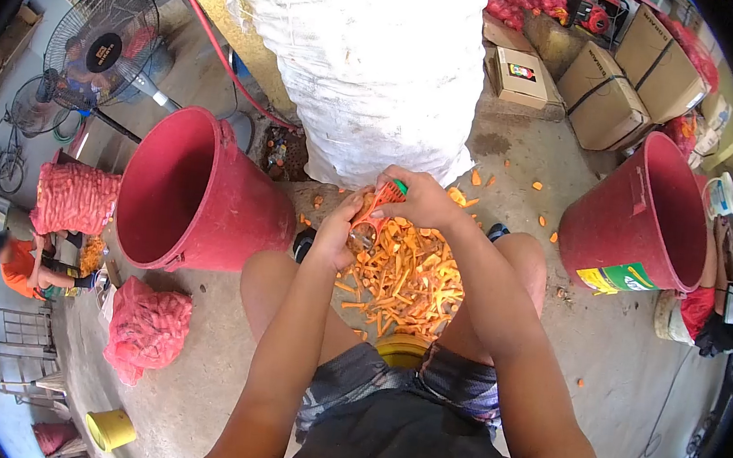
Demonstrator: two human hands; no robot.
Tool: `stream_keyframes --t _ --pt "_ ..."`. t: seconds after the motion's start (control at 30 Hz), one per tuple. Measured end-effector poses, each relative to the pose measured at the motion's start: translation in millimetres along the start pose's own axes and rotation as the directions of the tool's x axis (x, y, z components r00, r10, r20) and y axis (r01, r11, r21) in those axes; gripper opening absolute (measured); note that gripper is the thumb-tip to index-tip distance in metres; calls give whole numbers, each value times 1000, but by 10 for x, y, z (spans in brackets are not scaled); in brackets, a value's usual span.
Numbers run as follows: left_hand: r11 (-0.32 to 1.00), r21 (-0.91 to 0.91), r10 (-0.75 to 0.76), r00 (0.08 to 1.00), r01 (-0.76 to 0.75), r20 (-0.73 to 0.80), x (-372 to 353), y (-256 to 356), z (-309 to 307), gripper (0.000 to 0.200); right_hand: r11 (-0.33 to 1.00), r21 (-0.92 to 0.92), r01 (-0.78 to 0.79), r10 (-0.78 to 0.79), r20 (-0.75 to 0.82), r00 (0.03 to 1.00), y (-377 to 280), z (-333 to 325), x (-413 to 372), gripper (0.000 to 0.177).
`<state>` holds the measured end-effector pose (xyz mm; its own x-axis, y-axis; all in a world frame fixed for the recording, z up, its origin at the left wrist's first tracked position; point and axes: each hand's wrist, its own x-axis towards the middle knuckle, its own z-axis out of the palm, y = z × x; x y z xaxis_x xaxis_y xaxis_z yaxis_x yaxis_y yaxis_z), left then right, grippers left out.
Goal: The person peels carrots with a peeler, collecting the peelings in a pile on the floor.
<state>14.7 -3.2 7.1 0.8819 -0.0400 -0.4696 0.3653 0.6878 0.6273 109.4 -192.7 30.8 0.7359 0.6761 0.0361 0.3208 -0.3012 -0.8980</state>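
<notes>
Though orange with scraps (402, 276), concrete floor (222, 338) between bins (242, 209).

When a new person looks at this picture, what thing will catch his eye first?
Most likely the bright orange heap of cut pieces on the floor between the knees, with the left hand and right hand close together at its far edge. Next, perhaps, the tall white sack straight ahead, flanked by two big dark-pink tubs, one at the left and one at the right.
</notes>
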Motion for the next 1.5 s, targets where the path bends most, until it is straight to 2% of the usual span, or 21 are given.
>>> stream_keyframes --t 0.03,0.13,0.23,0.3,0.37,0.4,0.53,0.63,0.7,0.87,0.93,0.97,1.03,1.07,1.1,1.17,1.23,1.3,1.4,1.43,1.5 --pt "1000 2 0 1000 0 1 -68 46 76 39 1000 1 1 -1 -2 1000 72 -29 24 45" --pt "992 104 -64 996 69 -54 -178 85 104 42 979 9 -203 199 -245 949 302 -210 135 54" --pt "987 137 -93 995 87 34 -131 80 -73 35 966 -56 -251 225 -287 931 208 -325 128 55" --pt "996 85 -21 991 32 -132 -87 67 -88 36 957 -10 -289 278 -244 929 123 -223 90 55" --pt "1000 28 -2 988 7 -156 3 59 -76 36 999 -44 -21 14 -153 988 116 -27 51 51" --pt "1000 -22 11 983 -15 -181 15 62 -44 36 999 -32 -14 13 -49 999 -14 31 -10 52" --pt "992 -125 -37 994 24 -103 5 18 12 36 997 -76 18 -19 -12 1000 71 68 4 51" --pt "998 17 -53 999 53 -11 -108 57 -95 36 994 -76 -78 63 -185 981 119 -163 85 50" --pt "995 51 -89 995 87 49 -141 81 -125 35 952 -84 -295 263 -271 926 77 -334 85 51" --pt "1000 8 -29 999 30 -23 14 10 -295 35 989 -1 -151 147 -224 964 149 -138 35 51" --pt "1000 -19 -14 1000 14 4 8 25 -177 36 985 -111 132 -143 -101 985 94 23 -22 52" --pt "997 -76 -19 997 13 -78 -6 21 15 37 985 -111 132 -143 -102 984 58 74 -38 52" --pt "992 -127 -35 987 15 -154 39 -19 36 38 982 -180 56 -66 -52 996 -31 106 -86 53" --pt "998 -56 -24 998 21 -55 96 -66 -125 39 983 -178 51 -62 -56 997 -5 54 -74 53" --pt "1000 15 -18 999 18 47 126 -99 -235 39 992 -125 -35 20 -115 993 54 -56 -20 53" --pt "998 45 -36 998 33 53 0 -49 -171 39 991 -65 -117 104 -172 980 183 -248 57 54" --pt "996 76 -49 997 44 58 -42 -21 -146 39 963 -200 -183 104 -350 931 196 -379 101 57" --pt "1000 5 -1 1000 1 16 -37 -29 -98 39 962 -148 -229 171 -327 929 150 -329 61 57" --pt "1000 -25 0 994 -3 -111 -26 2 -7 39 994 -97 -59 53 -71 996 -3 -68 -54 58" --pt "1000 -25 -1 994 -2 -113 28 -27 -57 39 994 -95 -60 54 -69 996 -18 1 -66 58" --pt "990 -142 -11 999 17 45 155 -102 -171 35 993 -117 8 -9 -1 1000 1 97 -84 61"
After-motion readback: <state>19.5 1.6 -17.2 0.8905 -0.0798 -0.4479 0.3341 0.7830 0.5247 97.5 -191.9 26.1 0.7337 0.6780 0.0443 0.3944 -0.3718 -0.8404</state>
